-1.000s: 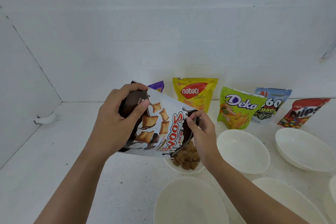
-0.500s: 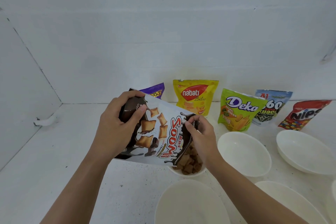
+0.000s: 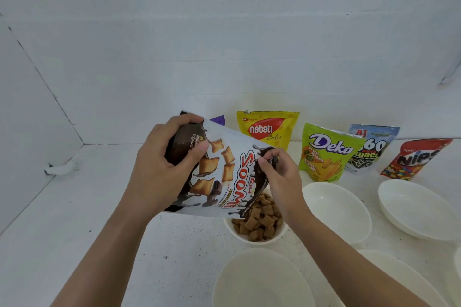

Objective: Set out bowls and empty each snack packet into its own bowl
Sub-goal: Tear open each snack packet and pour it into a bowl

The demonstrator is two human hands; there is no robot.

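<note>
Soomi packet point(image 3: 224, 172) is held tipped, mouth down, over a small white bowl point(image 3: 252, 238) w/ brown cereal pillows point(image 3: 259, 219) piled in it. Bottom end is gripped by the left hand point(image 3: 164, 164), top corner is pinched by the right hand point(image 3: 282, 177). Other packets are lined up by the wall, unopened afaict.

White bowls point(image 3: 336, 209); brown-and-white Soow packet point(image 3: 224, 172); yellow nabati packet point(image 3: 268, 127); green Deka packet point(image 3: 326, 152)
</note>
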